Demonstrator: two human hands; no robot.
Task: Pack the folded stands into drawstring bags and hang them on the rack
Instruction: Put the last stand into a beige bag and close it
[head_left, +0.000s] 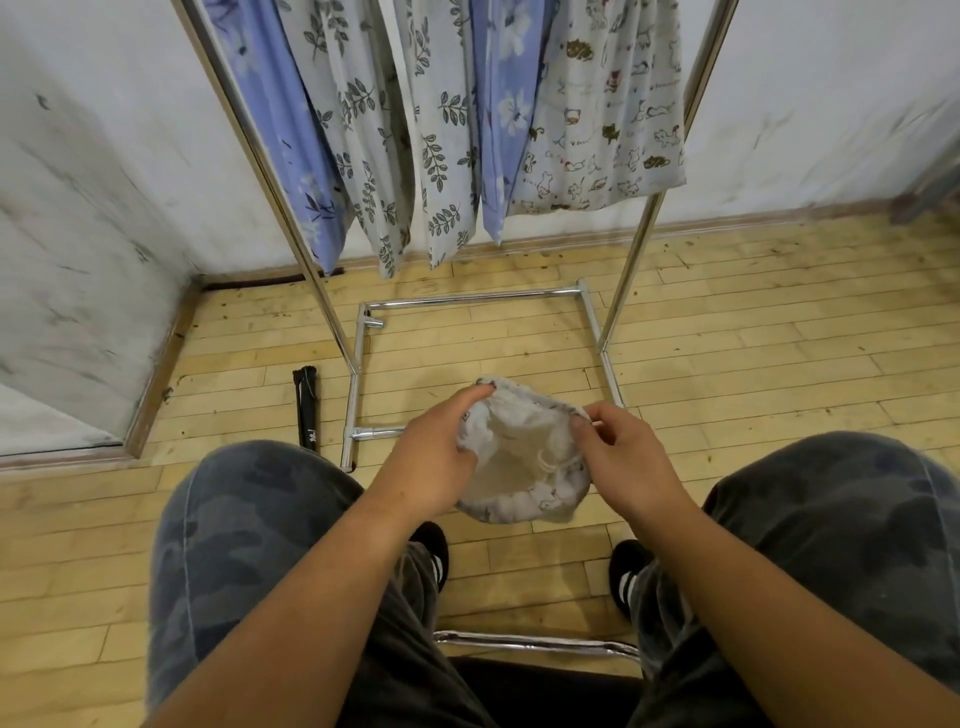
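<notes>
A pale drawstring bag (524, 457) with small cat prints hangs between my knees, its mouth spread wide and facing me. My left hand (441, 447) grips the left rim of the mouth. My right hand (618, 452) pinches the right rim. A cord lies inside the bag near the bottom. A black folded stand (307, 410) lies on the wooden floor to the left, beside the rack's base. The chrome rack (322, 306) stands in front of me, with several printed bags (597, 114) hanging from it.
The rack's chrome base frame (467, 301) lies on the floor just beyond the bag. White walls meet in a corner at the left. I sit on a seat with a chrome front bar (535, 644), feet in black shoes.
</notes>
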